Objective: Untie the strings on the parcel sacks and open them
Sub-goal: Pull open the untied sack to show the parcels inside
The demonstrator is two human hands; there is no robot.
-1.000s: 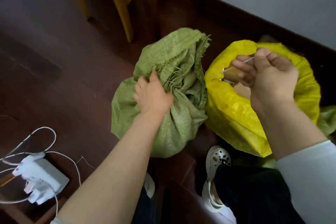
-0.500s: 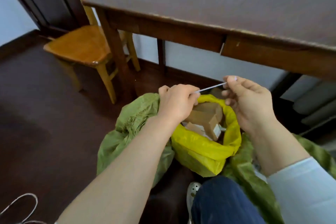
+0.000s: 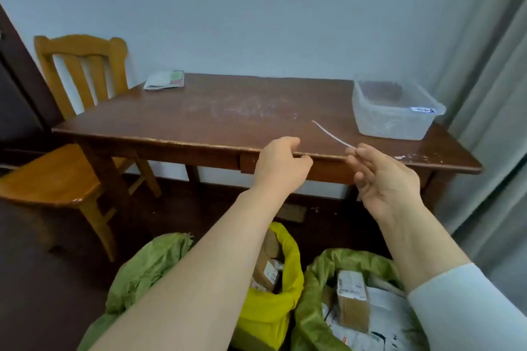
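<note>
Before the table (image 3: 228, 111) with tub (image 3: 396, 122) and booklet (image 3: 164, 80), string (image 3: 330, 135) in right hand (image 3: 387, 182)

Noted yellow sack (image 3: 268, 313) at 6 o'clock; woven green on the seven-o'clock sack (image 3: 142, 273) and five-o'clock sack (image 3: 308, 325). Recorded white string (image 3: 330, 134), brown parcels (image 3: 353, 313) with white labels. Logged dark brown table (image 3: 228, 117) at 12, honey-orange chair (image 3: 51, 177) at 9, grey curtain (image 3: 490, 165) at 3.

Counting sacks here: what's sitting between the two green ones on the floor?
In the head view, an open yellow sack holding cardboard parcels sits between them.
</note>
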